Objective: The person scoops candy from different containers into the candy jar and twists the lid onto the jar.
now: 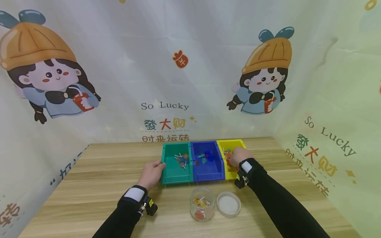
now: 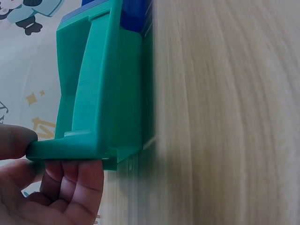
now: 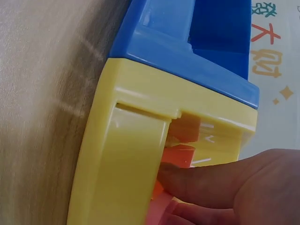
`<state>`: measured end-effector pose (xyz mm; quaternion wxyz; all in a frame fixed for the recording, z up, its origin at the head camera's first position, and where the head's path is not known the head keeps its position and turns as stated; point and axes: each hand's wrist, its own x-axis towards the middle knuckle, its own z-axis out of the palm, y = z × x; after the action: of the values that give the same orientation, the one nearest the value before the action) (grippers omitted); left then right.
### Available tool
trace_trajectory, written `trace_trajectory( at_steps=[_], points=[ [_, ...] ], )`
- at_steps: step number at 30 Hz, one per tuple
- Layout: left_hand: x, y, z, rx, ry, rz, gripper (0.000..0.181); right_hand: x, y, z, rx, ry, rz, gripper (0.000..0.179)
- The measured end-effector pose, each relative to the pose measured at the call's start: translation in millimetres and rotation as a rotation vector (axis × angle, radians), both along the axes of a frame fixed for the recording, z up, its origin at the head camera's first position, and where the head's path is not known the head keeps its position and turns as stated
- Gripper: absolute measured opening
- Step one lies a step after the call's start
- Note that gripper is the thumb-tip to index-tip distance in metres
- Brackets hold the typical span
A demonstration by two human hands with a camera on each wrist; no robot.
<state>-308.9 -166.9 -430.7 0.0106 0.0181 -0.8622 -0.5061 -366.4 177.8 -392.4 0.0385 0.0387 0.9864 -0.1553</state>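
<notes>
At the left end of a joined row of bins, my left hand (image 1: 151,173) grips the side wall of the green bin (image 1: 171,173), thumb on one side and curled fingers on the other. My right hand (image 1: 240,156) reaches down into the yellow bin (image 1: 230,176) among lollipops (image 1: 227,154) with white sticks. In the right wrist view its thumb (image 3: 176,180) is against orange and pink pieces; the bin's front wall partly hides the fingertips, and I cannot tell whether they pinch a piece. Between them sits the blue bin (image 1: 208,173), holding blue and green sweets (image 1: 205,157).
In front of the bins stands a glass jar (image 1: 202,205) with some yellow and red sweets inside. A white round lid (image 1: 228,204) lies beside it on the wooden table (image 1: 98,191). Several lollipops (image 1: 181,159) lie in the green bin. A printed curtain (image 1: 208,82) hangs behind the table.
</notes>
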Motion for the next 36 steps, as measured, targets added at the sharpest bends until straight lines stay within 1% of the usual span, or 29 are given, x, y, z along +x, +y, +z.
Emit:
trace_trajectory(
  at_steps=[5,8,13,18,24,30,36],
  points=[
    [-1.8,0.9,-0.6,0.01,-0.001,0.001,0.055,2.6,4.5,-1.9,-0.015,-0.002,-0.014,0.022],
    [-2.0,1.5,-0.5,0.014,0.001,0.0,0.055,4.2,6.1,-3.4,0.012,0.011,-0.022,0.025],
    [-0.7,1.8,-0.2,0.027,-0.016,0.012,0.054,4.4,7.0,-5.0,0.065,0.045,-0.026,0.027],
    [-0.7,1.8,-0.3,0.019,-0.02,0.015,0.054,6.9,7.3,-2.8,0.062,0.052,-0.033,0.028],
    [-2.0,1.5,-0.6,0.018,-0.019,0.021,0.054,11.9,8.2,0.6,0.073,0.092,-0.016,0.026],
    [-2.6,2.4,-0.4,0.007,-0.01,0.029,0.053,19.2,10.1,1.3,0.053,0.11,-0.032,0.025],
    [-2.7,2.2,0.9,0.005,-0.022,0.033,0.054,21.5,13.1,2.5,0.039,0.128,-0.041,0.024]
  ],
)
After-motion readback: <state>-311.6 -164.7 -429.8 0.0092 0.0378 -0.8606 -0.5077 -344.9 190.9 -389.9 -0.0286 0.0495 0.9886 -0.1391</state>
